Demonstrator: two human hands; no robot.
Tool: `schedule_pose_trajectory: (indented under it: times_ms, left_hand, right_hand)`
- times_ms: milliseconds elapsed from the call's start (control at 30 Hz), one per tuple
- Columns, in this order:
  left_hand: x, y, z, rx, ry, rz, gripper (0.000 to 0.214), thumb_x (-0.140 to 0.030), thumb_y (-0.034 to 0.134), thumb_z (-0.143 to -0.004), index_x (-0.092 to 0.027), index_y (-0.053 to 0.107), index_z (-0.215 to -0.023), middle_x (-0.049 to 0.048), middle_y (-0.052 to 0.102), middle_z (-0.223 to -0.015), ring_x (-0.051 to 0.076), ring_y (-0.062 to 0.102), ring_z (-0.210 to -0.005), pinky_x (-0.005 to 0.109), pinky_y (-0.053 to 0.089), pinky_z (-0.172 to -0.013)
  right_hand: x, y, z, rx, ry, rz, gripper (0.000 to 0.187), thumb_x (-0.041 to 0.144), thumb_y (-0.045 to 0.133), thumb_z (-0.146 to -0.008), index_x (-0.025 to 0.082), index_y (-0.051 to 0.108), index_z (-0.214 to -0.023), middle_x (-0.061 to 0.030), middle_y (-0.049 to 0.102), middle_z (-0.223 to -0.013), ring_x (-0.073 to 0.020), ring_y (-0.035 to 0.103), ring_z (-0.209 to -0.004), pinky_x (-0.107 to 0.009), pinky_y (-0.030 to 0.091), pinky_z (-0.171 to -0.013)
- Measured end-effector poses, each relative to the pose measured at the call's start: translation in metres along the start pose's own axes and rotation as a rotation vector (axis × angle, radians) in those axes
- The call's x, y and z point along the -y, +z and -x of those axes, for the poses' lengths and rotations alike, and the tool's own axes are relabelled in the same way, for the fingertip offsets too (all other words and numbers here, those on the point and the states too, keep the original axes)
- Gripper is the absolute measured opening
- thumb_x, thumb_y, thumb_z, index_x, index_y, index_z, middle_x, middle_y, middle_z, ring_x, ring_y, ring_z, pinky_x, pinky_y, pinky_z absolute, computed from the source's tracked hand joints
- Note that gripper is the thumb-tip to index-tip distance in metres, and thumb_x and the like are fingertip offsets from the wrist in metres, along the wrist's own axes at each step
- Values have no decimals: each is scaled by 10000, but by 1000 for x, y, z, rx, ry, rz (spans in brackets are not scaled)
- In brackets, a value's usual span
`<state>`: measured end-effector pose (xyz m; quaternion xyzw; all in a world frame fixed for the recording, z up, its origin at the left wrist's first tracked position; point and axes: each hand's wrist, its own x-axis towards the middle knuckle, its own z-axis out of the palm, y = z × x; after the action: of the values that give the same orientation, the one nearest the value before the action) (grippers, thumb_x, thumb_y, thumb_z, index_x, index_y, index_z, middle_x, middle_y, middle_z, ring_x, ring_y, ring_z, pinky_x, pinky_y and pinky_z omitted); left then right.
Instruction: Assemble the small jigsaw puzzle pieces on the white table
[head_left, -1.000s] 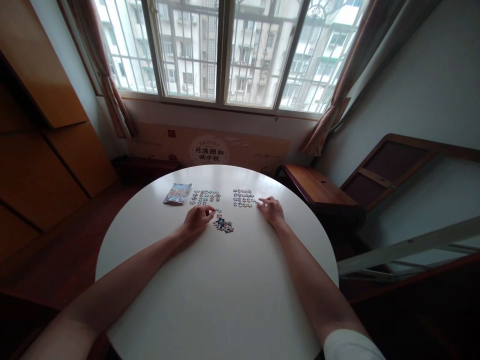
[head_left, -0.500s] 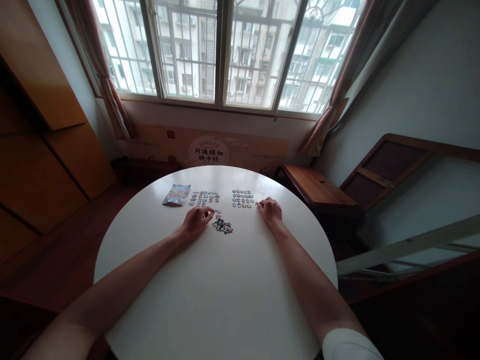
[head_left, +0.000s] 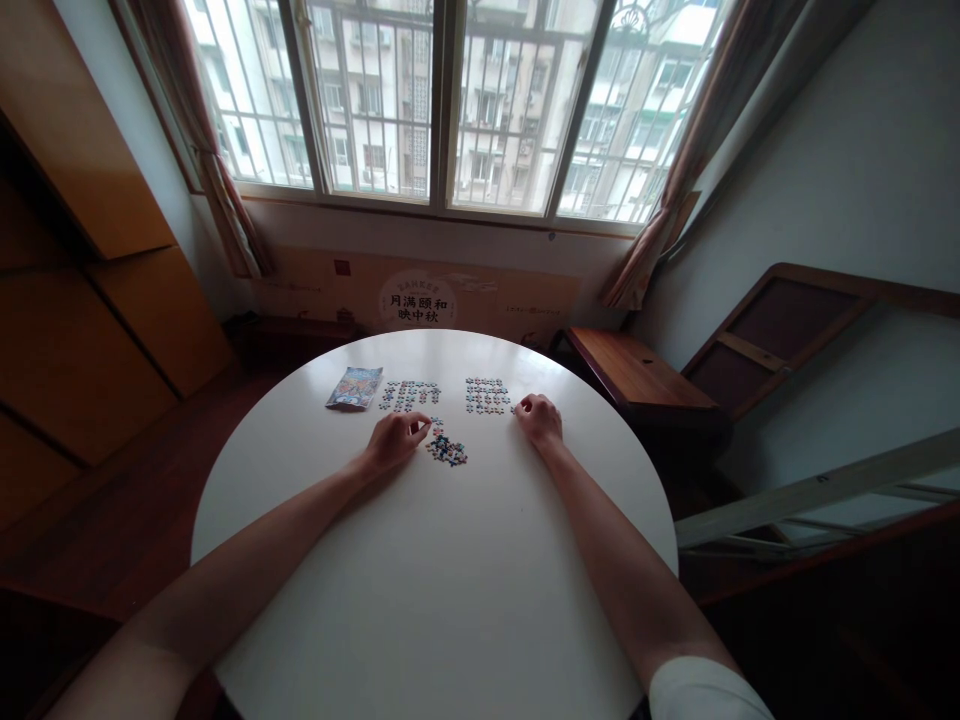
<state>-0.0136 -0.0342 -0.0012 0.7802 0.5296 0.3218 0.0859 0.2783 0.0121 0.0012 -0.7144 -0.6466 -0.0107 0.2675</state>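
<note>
My left hand (head_left: 396, 437) rests on the white round table (head_left: 450, 560), thumb and forefinger pinched at a small jigsaw piece (head_left: 436, 421). Just beyond those fingertips lies a loose pile of jigsaw pieces (head_left: 448, 451). On the right, my right hand (head_left: 539, 416) is closed, with a tiny jigsaw piece (head_left: 514, 410) showing at its fingertips. It is beside a block of jigsaw pieces in rows (head_left: 487, 396). Another spread-out group of pieces (head_left: 410, 395) lies beyond my left hand. The pictures on the pieces are too small to make out.
A colourful printed packet (head_left: 355, 388) lies on the table's far left. Behind stand a barred window (head_left: 442, 110) and a printed cardboard panel (head_left: 480, 295). A wooden bench (head_left: 637, 370) is to the right, orange-brown cabinets (head_left: 150, 330) to the left.
My right hand has shifted very slightly, its fingers curling a little more near the right-hand block. The left hand stays pinched in the same place. The view has moved slightly.
</note>
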Motion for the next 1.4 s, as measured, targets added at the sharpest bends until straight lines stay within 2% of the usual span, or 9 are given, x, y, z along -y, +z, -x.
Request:
schedule_pose_trajectory:
  times_ms: [100, 167, 367, 767, 933, 1133, 1400]
  left_hand:
    - [0, 0, 0, 5, 0, 2, 243, -370, 514, -822, -228, 706, -864, -20, 652, -605, 115, 581, -557, 215, 376, -569]
    - [1, 0, 0, 5, -3, -1, 240, -369, 516, -820, -230, 706, -864, -22, 651, -605, 116, 581, -558, 215, 375, -570]
    - [0, -1, 0, 10, -9, -11, 249, -369, 508, -823, -223, 706, -861, -18, 654, -610, 117, 582, -565, 214, 370, -568]
    - [-1, -2, 0, 8, -7, -22, 246, -371, 509, -823, -229, 705, -870, -21, 654, -615, 116, 582, -569, 214, 377, -581]
    - [1, -1, 1, 5, -3, -32, 246, -366, 505, -826, -232, 704, -880, -20, 655, -619, 118, 585, -577, 214, 371, -576]
    - [1, -1, 1, 7, -2, -38, 245, -367, 504, -828, -232, 703, -871, -20, 655, -622, 117, 584, -575, 215, 368, -571]
    - [-1, -2, 0, 14, -7, -44, 244, -363, 506, -827, -229, 705, -869, -16, 663, -636, 118, 587, -575, 217, 369, -572]
  right_hand:
    - [-7, 5, -4, 21, -27, -75, 218, 268, 523, -791, 196, 690, -911, -51, 648, -894, -172, 590, -789, -281, 422, -744]
    - [-11, 6, -7, 60, -31, -126, 205, 267, 537, -783, 196, 707, -873, -47, 648, -906, -153, 593, -762, -269, 429, -748]
    - [-23, 1, -12, 142, -85, -297, 214, 292, 610, -748, 145, 720, -857, -64, 637, -853, -126, 591, -697, -229, 454, -701]
    - [-22, 8, -13, 162, -148, -232, 180, 324, 632, -740, 227, 723, -861, -24, 615, -871, -119, 580, -685, -253, 434, -706]
    - [-21, 9, -12, 156, -155, -201, 177, 326, 626, -745, 236, 720, -865, -17, 623, -866, -125, 585, -697, -263, 425, -721]
    - [-23, 11, -13, 152, -147, -291, 252, 358, 609, -760, 216, 692, -952, -18, 646, -871, -118, 585, -665, -262, 438, -702]
    - [-19, 7, -11, 164, -153, -226, 176, 297, 609, -739, 240, 717, -866, -10, 635, -882, -120, 587, -687, -252, 421, -687]
